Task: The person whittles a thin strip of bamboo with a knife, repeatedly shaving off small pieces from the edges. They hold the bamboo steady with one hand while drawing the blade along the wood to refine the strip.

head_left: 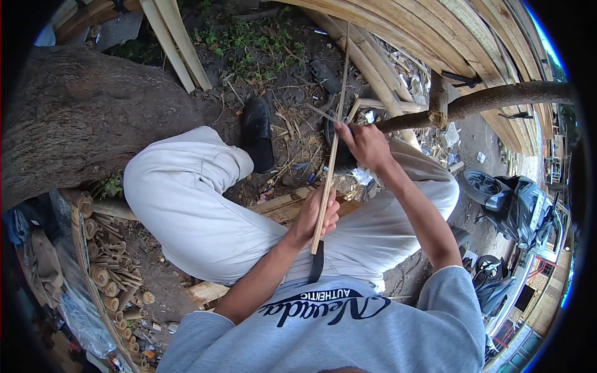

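A long, thin bamboo strip (330, 175) runs from my lap away over the ground, its near end close to my waist. My left hand (316, 214) is closed round the strip near that end. Farther along, my right hand (368, 147) grips a knife, its narrow blade (321, 112) crossing the strip and pointing left. The knife's handle is mostly hidden in the fist. My right thumb lies against the strip. A dark strap (316, 262) hangs at my waist just below the strip's end.
A thick tree trunk (93, 118) stands at left, above stacked bamboo pieces (115, 273). Long bamboo slats (435, 37) lean at upper right, with a branch (497, 99) jutting across. A motorcycle (516, 202) stands at right. Shavings and litter cover the soil around my black shoe (257, 133).
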Motion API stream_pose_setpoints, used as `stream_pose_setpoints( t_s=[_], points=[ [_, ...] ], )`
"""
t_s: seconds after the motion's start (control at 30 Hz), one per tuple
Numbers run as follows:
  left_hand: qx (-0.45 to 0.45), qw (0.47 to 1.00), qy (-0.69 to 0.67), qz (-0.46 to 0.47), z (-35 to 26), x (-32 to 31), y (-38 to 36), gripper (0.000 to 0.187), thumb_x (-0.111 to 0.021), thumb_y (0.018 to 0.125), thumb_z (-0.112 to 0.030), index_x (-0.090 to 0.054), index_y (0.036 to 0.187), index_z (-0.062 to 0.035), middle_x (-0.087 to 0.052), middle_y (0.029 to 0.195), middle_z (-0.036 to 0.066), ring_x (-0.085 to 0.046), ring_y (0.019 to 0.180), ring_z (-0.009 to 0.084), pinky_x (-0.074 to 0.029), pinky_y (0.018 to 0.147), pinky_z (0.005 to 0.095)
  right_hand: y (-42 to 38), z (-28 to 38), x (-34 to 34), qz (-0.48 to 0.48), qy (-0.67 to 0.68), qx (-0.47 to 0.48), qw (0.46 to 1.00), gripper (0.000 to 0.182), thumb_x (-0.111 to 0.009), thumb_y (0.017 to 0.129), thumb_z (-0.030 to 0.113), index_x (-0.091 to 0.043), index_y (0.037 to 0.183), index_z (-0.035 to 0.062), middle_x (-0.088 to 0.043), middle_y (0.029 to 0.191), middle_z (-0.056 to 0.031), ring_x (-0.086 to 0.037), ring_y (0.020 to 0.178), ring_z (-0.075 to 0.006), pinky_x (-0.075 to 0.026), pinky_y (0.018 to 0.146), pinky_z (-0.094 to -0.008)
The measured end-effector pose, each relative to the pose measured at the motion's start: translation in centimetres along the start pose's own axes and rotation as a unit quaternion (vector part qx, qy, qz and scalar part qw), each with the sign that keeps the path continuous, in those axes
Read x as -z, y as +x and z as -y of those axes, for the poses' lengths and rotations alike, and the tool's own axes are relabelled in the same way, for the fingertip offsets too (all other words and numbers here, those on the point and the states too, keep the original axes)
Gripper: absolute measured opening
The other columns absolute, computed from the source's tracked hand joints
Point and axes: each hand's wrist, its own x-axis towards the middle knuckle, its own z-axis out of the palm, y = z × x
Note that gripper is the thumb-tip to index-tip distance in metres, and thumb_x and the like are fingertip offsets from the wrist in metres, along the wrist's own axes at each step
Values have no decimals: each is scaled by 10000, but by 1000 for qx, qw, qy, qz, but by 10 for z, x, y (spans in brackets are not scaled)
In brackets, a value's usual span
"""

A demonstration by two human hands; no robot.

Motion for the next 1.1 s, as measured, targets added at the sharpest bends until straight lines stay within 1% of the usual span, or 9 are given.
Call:
stream_pose_setpoints(
  t_s=[0.1, 0.17, 0.3, 0.5, 0.63, 0.7, 0.83, 1.0, 1.1],
  points=[
    [-7, 1000, -13, 1, -4, 4, -1, 384, -307, 1104, -388, -391, 813, -152, -327, 489, -60, -288, 339, 31, -233, 322, 182, -31, 31, 9, 49, -5, 164, 985, 540, -532, 1011, 463, -646, 681, 51, -516, 500, -201, -581, 503, -418, -475, 515, -498],
    [-7, 1000, -20, 4, 0, 5, 2, 391, -301, 1105, -394, -391, 813, -151, -328, 488, -59, -293, 339, 31, -236, 321, 181, -24, 18, 16, 76, -52, 140, 986, 611, -486, 998, 561, -663, 698, 58, -557, 499, -184, -621, 527, -395, -496, 500, -475],
    [13, 1000, -18, 7, 7, 1, 7, 427, -268, 1103, -437, -397, 808, -156, -339, 482, -55, -320, 335, 29, -247, 321, 174, 29, -37, -5, -26, -61, 22, 998, 630, -454, 1017, 543, -669, 717, 32, -587, 550, -206, -632, 566, -412, -503, 518, -483],
    [2, 1000, -21, 21, -2, 7, 1, 415, -258, 1108, -413, -397, 811, -158, -344, 486, -55, -315, 332, 32, -262, 317, 174, 4, -11, 5, 31, -66, 134, 988, 585, -471, 1023, 498, -676, 727, 36, -594, 577, -217, -640, 591, -418, -510, 554, -501],
    [2, 999, -31, 19, 0, 1, 3, 410, -271, 1108, -408, -397, 812, -154, -358, 484, -51, -327, 329, 38, -266, 314, 181, 60, -88, 6, -27, -33, -84, 996, 627, -397, 1039, 533, -701, 799, 41, -617, 620, -227, -652, 667, -435, -527, 651, -495],
    [-6, 999, -34, 30, -1, 5, 4, 412, -276, 1107, -413, -401, 815, -151, -357, 480, -46, -320, 323, 43, -266, 311, 185, 57, -75, -3, -39, -30, -84, 995, 613, -403, 1039, 531, -705, 812, 48, -609, 606, -232, -655, 690, -437, -529, 674, -487],
    [-3, 1000, -21, 11, -2, 3, 5, 427, -277, 1103, -433, -407, 808, -154, -358, 470, -41, -310, 315, 49, -261, 312, 188, 16, -25, 2, 37, -73, 108, 991, 616, -433, 1033, 519, -688, 768, 26, -583, 563, -222, -636, 619, -442, -525, 615, -499],
    [13, 1000, -8, -8, 2, -2, 6, 447, -270, 1101, -449, -406, 792, -156, -362, 468, -44, -305, 318, 41, -234, 303, 190, 43, -61, 4, -24, -2, -70, 997, 634, -464, 1023, 518, -647, 675, 21, -595, 562, -212, -629, 569, -421, -519, 572, -508],
    [-6, 1000, -4, 12, -2, 6, 3, 455, -307, 1084, -476, -428, 794, -146, -322, 476, -22, -292, 326, 65, -253, 312, 220, -9, -12, 4, 15, -18, 21, 1000, 606, -491, 1015, 502, -620, 660, 28, -589, 539, -182, -620, 532, -405, -509, 538, -494]
  ],
)
